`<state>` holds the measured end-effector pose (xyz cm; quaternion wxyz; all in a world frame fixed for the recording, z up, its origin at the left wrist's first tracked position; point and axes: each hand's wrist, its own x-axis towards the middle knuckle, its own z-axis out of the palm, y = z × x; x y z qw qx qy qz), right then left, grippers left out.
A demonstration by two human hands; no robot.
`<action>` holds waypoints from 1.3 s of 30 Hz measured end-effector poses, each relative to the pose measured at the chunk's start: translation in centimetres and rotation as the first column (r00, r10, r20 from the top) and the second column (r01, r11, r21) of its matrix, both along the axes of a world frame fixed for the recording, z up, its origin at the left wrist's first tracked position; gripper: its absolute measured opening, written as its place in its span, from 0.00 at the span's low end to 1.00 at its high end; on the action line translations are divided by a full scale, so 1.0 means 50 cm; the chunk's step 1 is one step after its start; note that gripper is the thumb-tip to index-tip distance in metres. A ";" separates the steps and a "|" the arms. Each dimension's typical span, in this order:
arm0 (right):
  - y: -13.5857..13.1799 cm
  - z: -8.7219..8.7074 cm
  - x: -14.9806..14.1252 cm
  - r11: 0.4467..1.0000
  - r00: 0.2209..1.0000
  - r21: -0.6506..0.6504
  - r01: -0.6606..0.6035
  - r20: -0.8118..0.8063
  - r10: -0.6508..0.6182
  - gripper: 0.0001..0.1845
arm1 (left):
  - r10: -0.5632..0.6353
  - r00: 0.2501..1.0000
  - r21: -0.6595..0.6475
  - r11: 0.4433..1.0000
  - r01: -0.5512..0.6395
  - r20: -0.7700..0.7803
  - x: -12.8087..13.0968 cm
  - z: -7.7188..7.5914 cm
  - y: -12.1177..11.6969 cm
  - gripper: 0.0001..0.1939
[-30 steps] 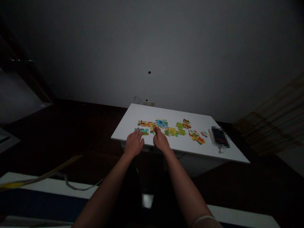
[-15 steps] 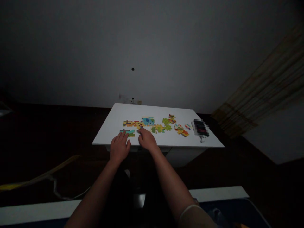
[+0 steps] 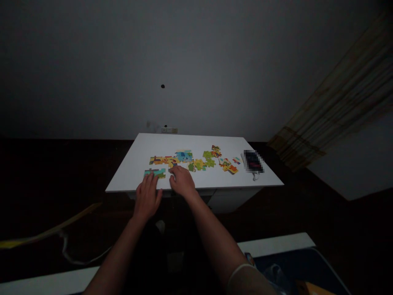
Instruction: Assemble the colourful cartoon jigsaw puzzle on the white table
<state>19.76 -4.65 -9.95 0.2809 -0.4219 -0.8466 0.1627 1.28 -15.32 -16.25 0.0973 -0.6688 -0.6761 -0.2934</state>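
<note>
Scattered over a white table lie several colourful jigsaw puzzle sections, with a yellow and blue group in the middle. My left hand lies at the near edge, its fingertips on a teal jigsaw piece. My right hand is curled just to the right, its fingertips on or beside a small piece. The hand partly hides that piece. Further right are green and yellow sections and a red and yellow section.
A pixelated dark object with a white cord lies at the table's right. A socket strip sits on the wall behind. A striped curtain hangs at right. A blue, white-rimmed surface lies low at right.
The view has swung, so the table sits further left in the frame. My left hand and the teal piece have drawn slightly left of the other sections.
</note>
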 end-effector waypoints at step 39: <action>0.172 -0.043 0.259 0.902 0.534 -0.412 0.130 -0.737 -0.414 0.33 | 0.062 0.997 0.041 0.997 -0.064 0.035 0.034 -0.074 -0.009 0.34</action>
